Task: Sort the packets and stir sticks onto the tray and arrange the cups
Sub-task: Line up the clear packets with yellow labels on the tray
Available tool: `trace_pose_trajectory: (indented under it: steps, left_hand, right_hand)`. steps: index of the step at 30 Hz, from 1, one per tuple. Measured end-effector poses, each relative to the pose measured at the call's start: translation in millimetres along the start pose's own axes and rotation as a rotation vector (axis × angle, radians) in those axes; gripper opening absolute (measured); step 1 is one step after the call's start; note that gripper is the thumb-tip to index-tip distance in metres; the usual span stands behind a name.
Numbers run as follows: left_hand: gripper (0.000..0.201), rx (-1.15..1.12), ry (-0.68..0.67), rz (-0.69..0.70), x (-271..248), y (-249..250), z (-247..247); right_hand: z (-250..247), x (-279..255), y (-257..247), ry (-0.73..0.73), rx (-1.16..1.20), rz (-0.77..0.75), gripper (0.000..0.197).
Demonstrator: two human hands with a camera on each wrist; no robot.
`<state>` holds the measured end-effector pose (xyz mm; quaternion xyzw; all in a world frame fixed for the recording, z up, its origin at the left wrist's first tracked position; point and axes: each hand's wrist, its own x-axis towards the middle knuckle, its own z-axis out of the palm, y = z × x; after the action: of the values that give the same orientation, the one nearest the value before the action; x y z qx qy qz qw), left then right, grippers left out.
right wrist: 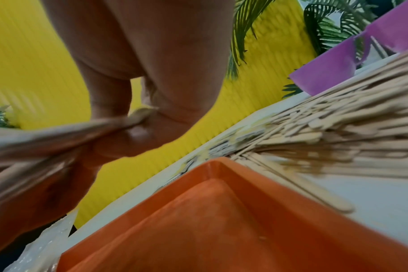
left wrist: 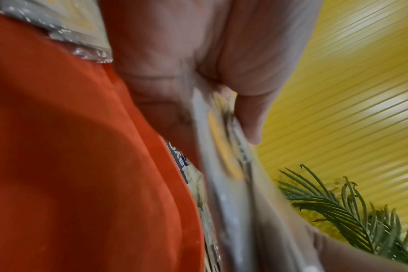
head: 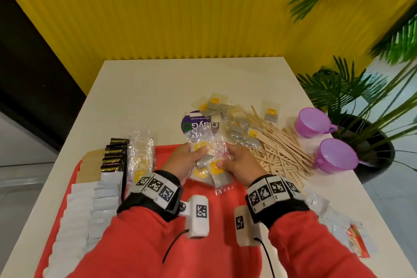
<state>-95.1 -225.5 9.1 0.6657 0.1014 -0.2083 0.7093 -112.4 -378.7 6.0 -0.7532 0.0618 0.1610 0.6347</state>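
Over the tray: both my hands hold one bundle of clear packets with yellow labels (head: 208, 166), lifted above the red tray (head: 228, 216) near its far edge.

Left hand (head: 184, 161): fingers curled under the bundle, thumb pressed on top — a pinch that keeps the slippery film from fanning out. The left wrist view shows the thumb clamped on the stack's edge.

Right hand (head: 235, 161): thumb on a yellow label, fingers wrapped beneath; it grips the other end so I can square the stack, I judge, before laying it down.

Sorted rows: on the tray's left side lie white sachets (head: 79, 210), tan packets (head: 89, 168), black packets (head: 115, 156) and a row of clear yellow-label packets (head: 142, 156) — each kind in its own column, so the bundle probably belongs beside that last row.

Unsorted packets (head: 232, 119): a loose heap on the table beyond the tray, partly over a round purple sticker (head: 198, 123).

Stir sticks (head: 282, 153): a scattered pile on the table right of the tray, some touching its rim in the right wrist view; none on the tray yet.

Cups (head: 314, 122): two purple cups, tipped on their sides at the table's right edge, not yet arranged.

Stray items: a few clear and red packets (head: 352, 232) by my right sleeve.

Progress: judged about midway.
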Motion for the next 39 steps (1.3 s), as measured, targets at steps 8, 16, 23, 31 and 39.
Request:
trace_pose_trajectory:
  steps: [8,16,23,31,39]
  left_hand:
    - [0.024,0.134,0.155,0.075,-2,-9,-10]
    - [0.022,0.279,0.086,0.218,-15,3,6]
    - [0.020,0.328,0.079,0.211,-13,-3,-2]
    - [0.020,0.399,0.192,0.186,-9,4,-3]
    - [0.021,0.265,0.138,0.195,-6,4,7]
  right_hand:
    - [-17,-11,-5,0.197,0.231,0.049,0.022]
    - [3,-5,-16,0.111,0.221,-0.005,0.026]
    - [-12,-8,-18,0.169,0.427,0.017,0.023]
    - [-13,-11,-10,-0.058,0.339,0.043,0.018]
    - [-6,-6,-1,-0.097,-0.048,-0.027,0.030]
